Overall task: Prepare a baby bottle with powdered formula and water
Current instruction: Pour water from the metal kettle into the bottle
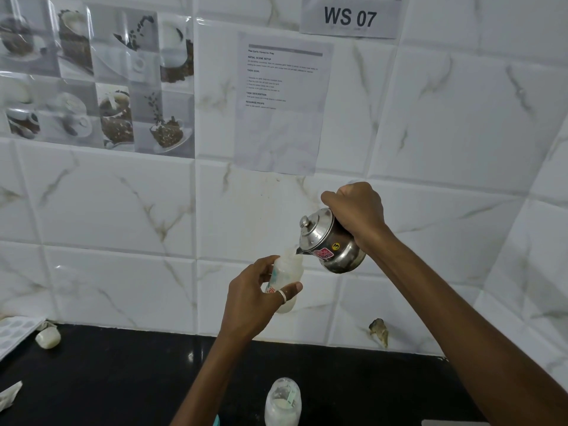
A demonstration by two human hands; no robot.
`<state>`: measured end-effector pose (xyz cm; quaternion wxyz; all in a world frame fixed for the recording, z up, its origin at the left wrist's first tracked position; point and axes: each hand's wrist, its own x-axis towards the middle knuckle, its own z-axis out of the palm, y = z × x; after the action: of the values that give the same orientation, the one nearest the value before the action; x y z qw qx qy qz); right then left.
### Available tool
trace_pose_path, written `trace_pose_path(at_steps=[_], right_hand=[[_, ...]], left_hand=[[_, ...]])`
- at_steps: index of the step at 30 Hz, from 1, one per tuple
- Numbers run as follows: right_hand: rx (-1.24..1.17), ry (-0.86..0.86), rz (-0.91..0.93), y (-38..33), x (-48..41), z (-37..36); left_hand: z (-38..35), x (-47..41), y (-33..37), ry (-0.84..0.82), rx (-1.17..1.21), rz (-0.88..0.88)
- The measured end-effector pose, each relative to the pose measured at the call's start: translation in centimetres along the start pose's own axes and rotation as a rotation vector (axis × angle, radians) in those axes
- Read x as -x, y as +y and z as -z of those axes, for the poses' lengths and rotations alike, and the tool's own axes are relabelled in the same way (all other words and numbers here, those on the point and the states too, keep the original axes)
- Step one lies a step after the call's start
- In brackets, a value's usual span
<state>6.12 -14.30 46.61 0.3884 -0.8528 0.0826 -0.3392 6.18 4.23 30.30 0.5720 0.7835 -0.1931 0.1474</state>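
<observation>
The right hand (358,215) grips a tilted steel kettle (330,242), its spout at the mouth of the bottle (285,279) clasped by the left hand (256,298) just below.

Light is bright, even and cool across the white tiled wall (430,133), with no hard shadows. Left of the printed sheet (282,103) taped to it, the coffee-picture panel (95,72) carries streaks of glare — washed out and soft. The sheet's small text is too blurred to read. Below it the black counter (123,379) stays dark. Tile lines right of the sheet bow — wide-angle distortion.
</observation>
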Motion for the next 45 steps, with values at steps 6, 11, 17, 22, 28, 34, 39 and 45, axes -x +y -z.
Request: trace_pose_path(at_steps=[6, 11, 17, 22, 28, 34, 39, 45], right_hand=[[0.004, 0.003, 0.003, -0.08, -0.10, 0.07], [0.002, 0.004, 0.008, -0.13, -0.25, 0.25], [0.006, 0.005, 0.014, -0.17, -0.29, 0.39], [0.006, 0.003, 0.016, -0.23, -0.32, 0.44], [0.013, 0.007, 0.018, -0.39, -0.33, 0.45], [0.020, 0.005, 0.022, -0.37, -0.32, 0.49], [0.017, 0.006, 0.030, -0.42, -0.40, 0.51], [0.025, 0.009, 0.034, -0.44, -0.53, 0.49]], left_hand=[[0.00, -0.03, 0.06, -0.004, -0.006, -0.001], [-0.08, -0.05, 0.14, -0.001, -0.005, -0.002], [-0.13, -0.01, 0.23, -0.006, 0.002, -0.010], [-0.09, -0.02, 0.28, -0.006, 0.002, -0.015], [-0.13, -0.04, 0.33, -0.006, 0.007, -0.014], [-0.12, -0.01, 0.34, 0.000, 0.007, -0.018], [-0.12, -0.01, 0.31, -0.004, 0.004, -0.016], [-0.16, -0.08, 0.33, -0.005, 0.010, -0.009]])
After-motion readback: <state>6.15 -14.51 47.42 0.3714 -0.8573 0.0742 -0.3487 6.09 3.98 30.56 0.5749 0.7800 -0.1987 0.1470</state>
